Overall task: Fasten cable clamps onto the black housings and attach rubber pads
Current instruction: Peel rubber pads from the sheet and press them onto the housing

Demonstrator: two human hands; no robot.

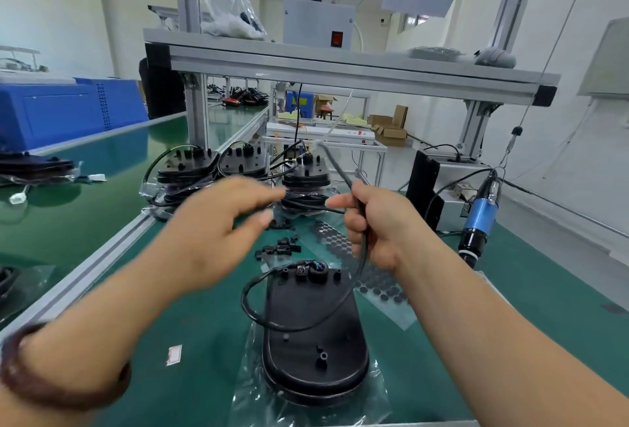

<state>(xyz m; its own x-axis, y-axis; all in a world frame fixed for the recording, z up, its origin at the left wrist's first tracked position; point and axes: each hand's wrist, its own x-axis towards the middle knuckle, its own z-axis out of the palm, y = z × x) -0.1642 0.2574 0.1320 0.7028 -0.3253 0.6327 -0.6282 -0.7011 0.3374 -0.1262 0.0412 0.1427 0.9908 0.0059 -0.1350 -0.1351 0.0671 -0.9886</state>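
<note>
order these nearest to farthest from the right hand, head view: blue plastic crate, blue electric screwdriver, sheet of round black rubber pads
1. Sheet of round black rubber pads, on the mat just below the right hand, which grips a black cable.
2. Blue electric screwdriver, off to its right.
3. Blue plastic crate, far left beyond the green belt.

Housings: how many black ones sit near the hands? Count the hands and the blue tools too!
Hands: 2 (left hand; right hand, gripping a cable)
Housing in front: 1
Housing piles behind the hands: 3
Blue screwdriver: 1
Total: 7
</note>
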